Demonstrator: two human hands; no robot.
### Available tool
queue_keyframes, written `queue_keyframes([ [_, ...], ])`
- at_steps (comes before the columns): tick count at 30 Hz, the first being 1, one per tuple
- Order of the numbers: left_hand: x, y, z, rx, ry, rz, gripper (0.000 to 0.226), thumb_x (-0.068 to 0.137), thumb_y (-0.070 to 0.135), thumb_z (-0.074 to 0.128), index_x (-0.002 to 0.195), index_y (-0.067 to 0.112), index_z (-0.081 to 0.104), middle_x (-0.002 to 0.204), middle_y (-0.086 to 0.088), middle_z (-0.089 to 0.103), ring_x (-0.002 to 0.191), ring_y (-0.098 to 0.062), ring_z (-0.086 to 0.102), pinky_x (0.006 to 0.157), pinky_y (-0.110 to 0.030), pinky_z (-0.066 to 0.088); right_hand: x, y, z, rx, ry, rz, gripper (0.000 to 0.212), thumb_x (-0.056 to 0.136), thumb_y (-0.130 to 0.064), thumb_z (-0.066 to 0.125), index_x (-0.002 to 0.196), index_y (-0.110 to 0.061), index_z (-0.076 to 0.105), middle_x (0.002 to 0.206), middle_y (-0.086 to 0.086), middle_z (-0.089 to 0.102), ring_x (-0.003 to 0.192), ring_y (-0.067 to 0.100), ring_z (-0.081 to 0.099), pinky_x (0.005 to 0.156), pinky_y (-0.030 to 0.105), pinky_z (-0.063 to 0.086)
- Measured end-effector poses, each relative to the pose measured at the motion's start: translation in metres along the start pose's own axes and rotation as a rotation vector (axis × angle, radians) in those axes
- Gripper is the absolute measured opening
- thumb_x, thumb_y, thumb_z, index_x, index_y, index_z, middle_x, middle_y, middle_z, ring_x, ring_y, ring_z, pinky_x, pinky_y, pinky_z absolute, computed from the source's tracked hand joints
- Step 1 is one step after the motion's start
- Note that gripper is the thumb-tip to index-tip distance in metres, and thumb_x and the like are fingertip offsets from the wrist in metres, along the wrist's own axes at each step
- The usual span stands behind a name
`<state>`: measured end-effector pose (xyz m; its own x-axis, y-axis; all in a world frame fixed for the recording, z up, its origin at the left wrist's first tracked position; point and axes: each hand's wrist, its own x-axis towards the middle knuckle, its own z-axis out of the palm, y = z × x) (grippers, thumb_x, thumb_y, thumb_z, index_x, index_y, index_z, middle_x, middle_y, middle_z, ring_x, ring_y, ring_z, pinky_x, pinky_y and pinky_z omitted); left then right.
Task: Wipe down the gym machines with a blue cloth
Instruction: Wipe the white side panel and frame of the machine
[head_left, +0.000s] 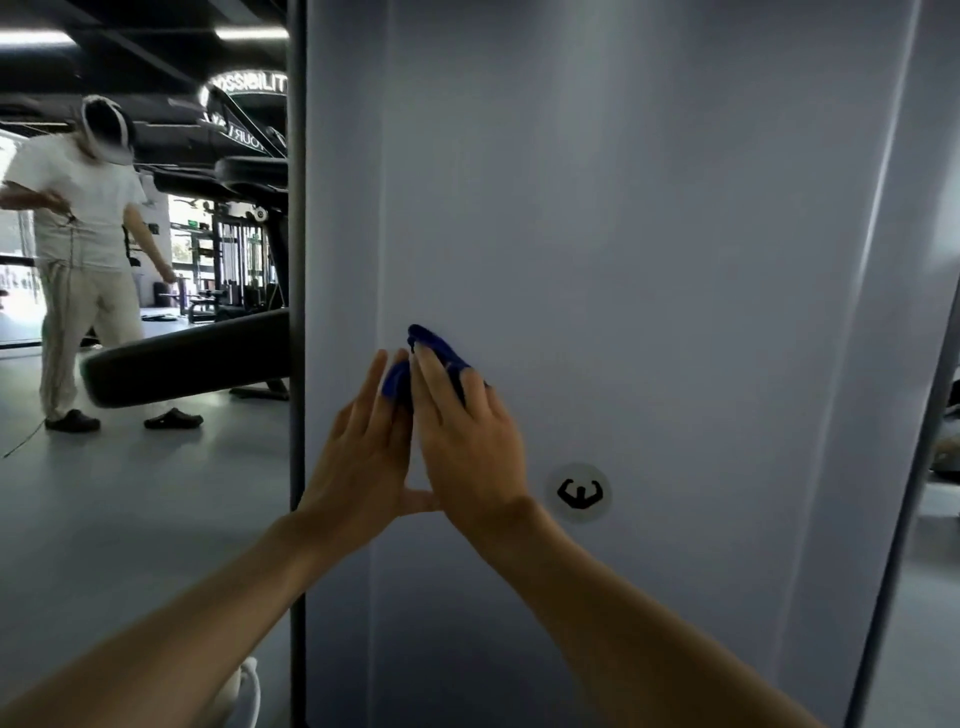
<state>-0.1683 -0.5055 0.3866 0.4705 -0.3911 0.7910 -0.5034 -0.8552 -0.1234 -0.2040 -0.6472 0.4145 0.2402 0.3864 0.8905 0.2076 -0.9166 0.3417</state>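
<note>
A tall pale grey machine panel (649, 234) fills most of the view. A blue cloth (435, 347) is bunched against it near the middle. My right hand (467, 441) presses flat on the cloth with straight fingers, and most of the cloth is hidden beneath it. My left hand (363, 447) lies flat beside it, fingers straight, its fingertips touching the cloth's left edge. The thumbs of both hands meet below.
A round logo sticker (577, 492) sits on the panel right of my wrist. A dark upright post (297, 312) borders the panel's left side. Beyond it a person in white (88, 249) stands on the grey floor by a black padded machine arm (182, 358).
</note>
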Motion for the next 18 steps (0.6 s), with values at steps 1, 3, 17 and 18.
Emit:
queue_keyframes([
  [1, 0.000, -0.001, 0.000, 0.005, -0.004, -0.007, 0.144, 0.067, 0.092, 0.053, 0.164, 0.001, -0.001, 0.174, -0.015, -0.009, 0.161, -0.033, -0.007, 0.123, -0.052, 0.023, -0.002, 0.016, 0.000, 0.001, 0.029, 0.003, 0.056, 0.094, -0.010, 0.044, 0.150, -0.006, 0.048, 0.156, 0.007, 0.046, 0.118, 0.028, 0.053, 0.098, 0.036, 0.049],
  [3, 0.001, -0.002, 0.003, 0.009, -0.006, -0.016, 0.149, 0.063, 0.092, 0.058, 0.164, 0.000, -0.003, 0.174, -0.015, -0.011, 0.161, -0.033, -0.005, 0.120, -0.051, 0.022, -0.014, 0.055, -0.020, 0.023, 0.058, 0.179, 0.063, 0.091, -0.002, 0.056, 0.152, -0.008, 0.045, 0.158, 0.005, 0.043, 0.123, 0.031, 0.047, 0.098, 0.042, 0.051],
  [17, -0.002, -0.005, -0.001, 0.019, -0.028, -0.015, 0.142, 0.070, 0.091, 0.048, 0.163, -0.003, -0.006, 0.172, -0.023, -0.005, 0.160, -0.033, 0.002, 0.128, -0.044, 0.017, 0.037, 0.001, 0.002, -0.032, -0.062, -0.051, 0.058, 0.098, -0.017, 0.024, 0.153, -0.012, 0.043, 0.162, 0.007, 0.037, 0.127, 0.027, 0.049, 0.106, 0.035, 0.044],
  [18, -0.002, -0.004, 0.000, 0.014, -0.042, -0.029, 0.147, 0.067, 0.092, 0.052, 0.162, -0.003, -0.010, 0.172, -0.021, -0.009, 0.160, -0.031, 0.000, 0.127, -0.043, 0.015, 0.037, 0.013, -0.008, -0.051, -0.059, -0.027, 0.058, 0.099, -0.017, 0.026, 0.155, -0.014, 0.041, 0.159, 0.006, 0.041, 0.125, 0.026, 0.050, 0.105, 0.035, 0.044],
])
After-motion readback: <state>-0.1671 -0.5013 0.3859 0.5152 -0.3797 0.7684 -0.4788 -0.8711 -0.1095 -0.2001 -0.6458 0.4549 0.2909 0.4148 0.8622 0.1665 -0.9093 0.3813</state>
